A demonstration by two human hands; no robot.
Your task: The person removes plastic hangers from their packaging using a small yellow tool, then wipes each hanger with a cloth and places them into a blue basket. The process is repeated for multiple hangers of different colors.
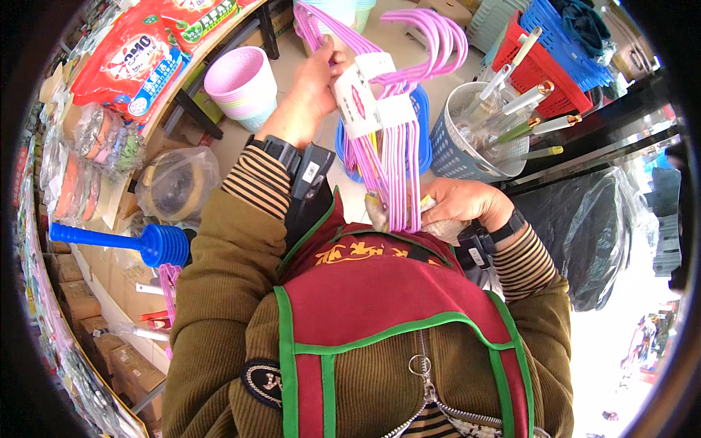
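Item: bundle of pink plastic clothes hangers (pixel 398 157), banded together by white paper label sleeves (pixel 365 95), held up in front of the person's chest, above the floor and clear of any shelf.

Left hand (pixel 310 91): raised, fingers closed round the upper arm of the bundle near the hooks. Right hand (pixel 460 204): lower, closed on the bottom ends of the hangers along with a crumpled pale wrapper (what exactly it is cannot be told). Both wrists carry dark strapped devices over striped cuffs.

Handling, as judged: light for its bulk, stiff yet springy, the smooth plastic likely slippery; thin arms could snap if twisted. The best hold appears to be at the banded middle or the gathered hooks, where the pieces cannot fan apart.

Surroundings: stack of pastel plastic buckets (pixel 242 84) on the floor to the left; blue plastic basket (pixel 420 124) behind the bundle; grey perforated basket (pixel 456 146) holding long-handled tools; red crate (pixel 548 69) and blue crate (pixel 566 36) beyond; blue plunger (pixel 150 244) and red detergent bags (pixel 142 55) on the left shelving; black plastic bag (pixel 584 226) at right.
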